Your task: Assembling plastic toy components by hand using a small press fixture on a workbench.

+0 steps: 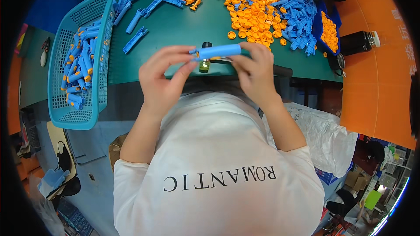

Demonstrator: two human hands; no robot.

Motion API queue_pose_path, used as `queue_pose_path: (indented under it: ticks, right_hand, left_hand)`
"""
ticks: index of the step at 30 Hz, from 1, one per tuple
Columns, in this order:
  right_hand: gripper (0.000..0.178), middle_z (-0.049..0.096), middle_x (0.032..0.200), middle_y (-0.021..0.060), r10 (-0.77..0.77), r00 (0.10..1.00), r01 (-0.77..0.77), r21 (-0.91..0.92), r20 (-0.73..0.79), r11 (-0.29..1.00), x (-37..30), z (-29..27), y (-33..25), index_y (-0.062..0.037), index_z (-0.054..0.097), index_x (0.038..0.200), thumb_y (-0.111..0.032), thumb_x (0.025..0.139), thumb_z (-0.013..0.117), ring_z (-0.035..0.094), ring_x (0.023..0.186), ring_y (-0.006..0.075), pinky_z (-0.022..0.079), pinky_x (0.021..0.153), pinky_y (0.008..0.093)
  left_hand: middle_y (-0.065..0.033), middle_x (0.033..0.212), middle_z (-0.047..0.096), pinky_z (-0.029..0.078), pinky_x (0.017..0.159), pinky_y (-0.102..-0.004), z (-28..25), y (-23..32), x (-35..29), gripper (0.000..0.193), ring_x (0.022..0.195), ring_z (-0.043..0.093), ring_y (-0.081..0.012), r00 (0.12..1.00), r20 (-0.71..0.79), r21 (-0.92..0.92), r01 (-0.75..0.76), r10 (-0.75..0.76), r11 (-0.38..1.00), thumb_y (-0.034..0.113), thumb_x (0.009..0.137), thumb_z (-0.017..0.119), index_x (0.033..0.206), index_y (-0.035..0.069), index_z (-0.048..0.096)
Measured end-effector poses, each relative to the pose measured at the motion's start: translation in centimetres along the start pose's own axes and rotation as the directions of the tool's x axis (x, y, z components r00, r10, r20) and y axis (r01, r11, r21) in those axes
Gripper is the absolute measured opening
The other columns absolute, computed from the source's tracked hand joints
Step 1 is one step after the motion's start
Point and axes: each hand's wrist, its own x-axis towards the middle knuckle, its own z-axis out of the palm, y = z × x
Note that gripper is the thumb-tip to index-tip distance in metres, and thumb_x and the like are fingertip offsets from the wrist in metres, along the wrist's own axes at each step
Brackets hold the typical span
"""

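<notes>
Head view: dark lettering runs inverted across my white shirt.
Tube: blue, nearly level between my left hand and right hand, partly hiding a bottle.
Grasp: left fingertips pinch one end; right thumb and fingers hold the other.
Room: green table stretches ahead toward orange caps; basket at left.

White T-shirt, short sleeves, black capital lettering (upside down) across the chest

A black flask is at the right edge of the table, a dark cup by its near right corner, a white sack below that corner.
</notes>
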Motion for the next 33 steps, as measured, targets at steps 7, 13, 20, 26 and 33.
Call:
queue_pose_path:
  ticks: [7, 13, 20, 26, 33]
  right_hand:
    - [0.033, 0.073, 0.104, 0.0163, 0.151, 0.909, -0.387, 0.649, 0.389, 0.655, 2.2, -4.3, -4.1, 0.0065, 0.074, 0.11, 0.001, 0.079, 0.081, 0.068, 0.092, 0.0187, 0.053, 0.079, 0.0295]
    - [0.033, 0.073, 0.09, 0.0165, 0.037, 0.981, -0.165, 0.721, 0.19, 0.673, 2.0, -3.6, -4.7, 0.0072, 0.076, 0.101, 0.003, 0.069, 0.083, 0.067, 0.077, 0.0208, 0.05, 0.066, 0.0283]
    - [0.036, 0.072, 0.085, 0.0134, 0.216, 0.948, -0.319, 0.662, 0.236, 0.678, 1.3, -2.5, -5.0, 0.0062, 0.074, 0.101, -0.001, 0.069, 0.087, 0.065, 0.072, 0.0185, 0.049, 0.063, 0.0281]
    - [0.047, 0.07, 0.089, 0.0081, 0.087, 0.977, -0.191, 0.619, 0.195, 0.762, 2.7, -1.4, -4.2, -0.0002, 0.072, 0.113, -0.002, 0.069, 0.089, 0.061, 0.074, 0.0128, 0.048, 0.064, 0.027]
    - [0.032, 0.065, 0.095, 0.0072, 0.29, 0.947, -0.305, 0.103, 0.137, 0.947, 4.5, 0.7, 1.3, -0.0018, 0.072, 0.109, -0.003, 0.078, 0.08, 0.061, 0.081, 0.0215, 0.049, 0.071, 0.0317]
  left_hand:
    - [-0.0154, 0.099, 0.075, 0.063, 0.076, -0.0368, -0.2, 0.4, -0.1, 0.02, 0.084, 0.074, -0.0302, 0.808, 0.121, 0.088, -0.587, 0.576, 0.805, -0.009, 0.068, 0.077, 0.087, -0.004, 0.074]
    - [-0.0158, 0.097, 0.074, 0.063, 0.073, -0.0348, -1.6, 1.3, 0.2, 0.022, 0.082, 0.074, -0.0272, 0.896, 0.165, -0.155, -0.388, 0.411, 0.909, -0.005, 0.072, 0.079, 0.093, -0.002, 0.075]
    - [-0.0149, 0.097, 0.074, 0.062, 0.078, -0.038, -1.5, 1.1, 1.6, 0.03, 0.083, 0.074, -0.0273, 0.847, 0.292, 0.045, -0.476, 0.444, 0.878, -0.001, 0.072, 0.083, 0.101, 0.0, 0.074]
    - [-0.0141, 0.102, 0.074, 0.059, 0.08, -0.0348, 1.1, 0.5, -0.1, 0.048, 0.089, 0.074, -0.0275, 0.968, 0.249, -0.046, -0.005, 0.016, 0.999, -0.004, 0.075, 0.08, 0.121, 0.002, 0.069]
    - [-0.0122, 0.1, 0.073, 0.054, 0.083, -0.0291, 0.6, -1.7, 0.5, 0.041, 0.089, 0.069, -0.02, 0.973, 0.084, -0.044, 0.221, -0.217, 0.974, -0.006, 0.08, 0.076, 0.12, 0.001, 0.072]
